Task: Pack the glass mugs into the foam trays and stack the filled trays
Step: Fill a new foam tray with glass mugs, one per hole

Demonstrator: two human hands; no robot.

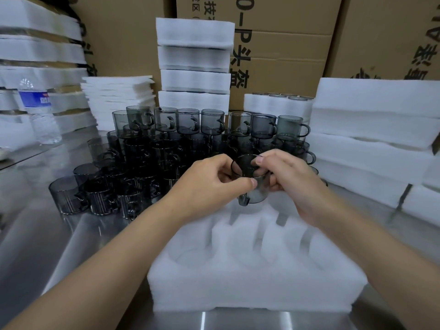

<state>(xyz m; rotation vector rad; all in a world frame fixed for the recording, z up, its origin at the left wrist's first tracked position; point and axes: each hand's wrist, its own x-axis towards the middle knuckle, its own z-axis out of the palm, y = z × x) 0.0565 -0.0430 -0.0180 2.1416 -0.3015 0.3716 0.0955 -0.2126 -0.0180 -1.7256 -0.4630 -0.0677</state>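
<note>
Currently, both hands hold one smoke-grey glass mug (252,186) in the air over the far edge of the foam tray (214,290). The left hand (209,184) has its thumb and fingers curled round the mug's left side. The right hand (295,179) pinches the rim from the right, fingers bent. The mug's mouth faces up and toward the camera.

The foam tray lies on the steel counter (59,236), nearest the person; its round pockets are blurred.

Behind the hands, a dense group of loose mugs (166,144) stands on the counter, some stacked on others. A tall stack of trays (194,63) rises behind that group. More foam blocks (369,132) are piled at the right. A pile of foam sheets (119,96) and a water bottle (38,110) stand at the left. Cardboard boxes (285,48) form the rear wall.
</note>
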